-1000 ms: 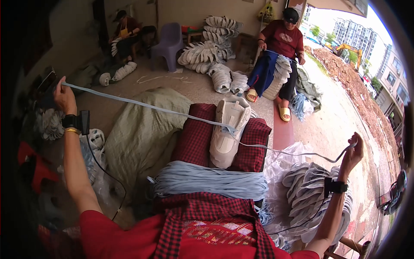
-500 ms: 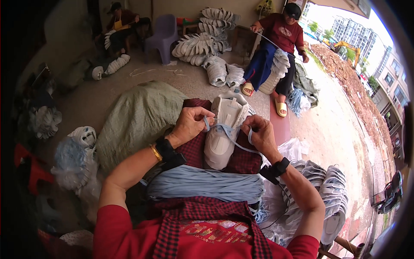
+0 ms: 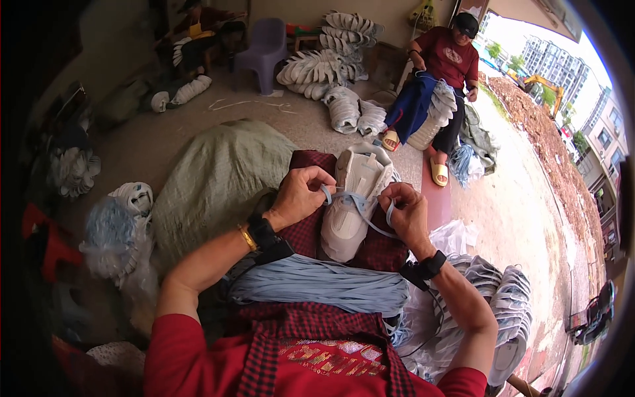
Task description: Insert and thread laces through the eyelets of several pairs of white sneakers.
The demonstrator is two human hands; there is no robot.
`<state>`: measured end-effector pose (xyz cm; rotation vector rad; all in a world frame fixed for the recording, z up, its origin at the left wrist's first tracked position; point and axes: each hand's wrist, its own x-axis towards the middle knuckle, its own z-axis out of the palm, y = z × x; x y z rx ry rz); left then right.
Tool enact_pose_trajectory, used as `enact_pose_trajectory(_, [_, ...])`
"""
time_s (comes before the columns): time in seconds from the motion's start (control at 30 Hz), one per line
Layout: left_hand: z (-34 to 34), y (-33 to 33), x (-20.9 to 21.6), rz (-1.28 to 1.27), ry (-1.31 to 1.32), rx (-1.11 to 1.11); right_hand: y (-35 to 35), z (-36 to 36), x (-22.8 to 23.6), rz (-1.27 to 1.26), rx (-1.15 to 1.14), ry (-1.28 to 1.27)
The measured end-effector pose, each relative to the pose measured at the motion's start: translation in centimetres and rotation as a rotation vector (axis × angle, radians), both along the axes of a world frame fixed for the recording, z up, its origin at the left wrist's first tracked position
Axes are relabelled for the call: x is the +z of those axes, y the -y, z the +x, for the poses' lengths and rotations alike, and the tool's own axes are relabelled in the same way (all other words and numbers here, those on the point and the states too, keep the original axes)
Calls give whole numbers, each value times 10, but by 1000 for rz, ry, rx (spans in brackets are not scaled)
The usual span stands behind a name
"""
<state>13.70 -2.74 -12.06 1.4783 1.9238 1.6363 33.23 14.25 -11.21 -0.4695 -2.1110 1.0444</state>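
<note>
A white shoe (image 3: 342, 231) lies across my checked lap, its toe toward me. A pale blue shoelace (image 3: 357, 200) crosses over its front lacing area. My left hand (image 3: 299, 198) is closed at the shoe's left side, pinching one part of the lace, which loops by the fingertips. On the opposite side my right hand (image 3: 406, 213) pinches another stretch of the same lace, with a loop hanging below the fingers. A thick bundle of loose pale blue laces (image 3: 317, 286) rests across my lap, nearer to me than the shoe.
A greenish woven sack (image 3: 215, 178) bulges at the left. Stacked white shoes (image 3: 509, 304) stand by my right elbow. Behind, a person (image 3: 443, 63) sits with shoe parts on the lap, beside more shoe stacks (image 3: 331, 69) and a purple chair (image 3: 264, 53). Another person sits at the far left.
The whole view has shifted slightly, so the scene sits further right. Both hands keep their pinch on the lace with little movement. The seated person at right has lowered a hand.
</note>
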Motion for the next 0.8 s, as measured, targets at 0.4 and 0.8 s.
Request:
enact_pose_trajectory(0.4, [-1, -6, -2, 47, 94, 5, -6, -14, 8, -13, 126, 115])
enact_pose_trajectory(0.8, [0, -16, 20, -51, -157, -46, 3, -11, 30, 53, 64, 230])
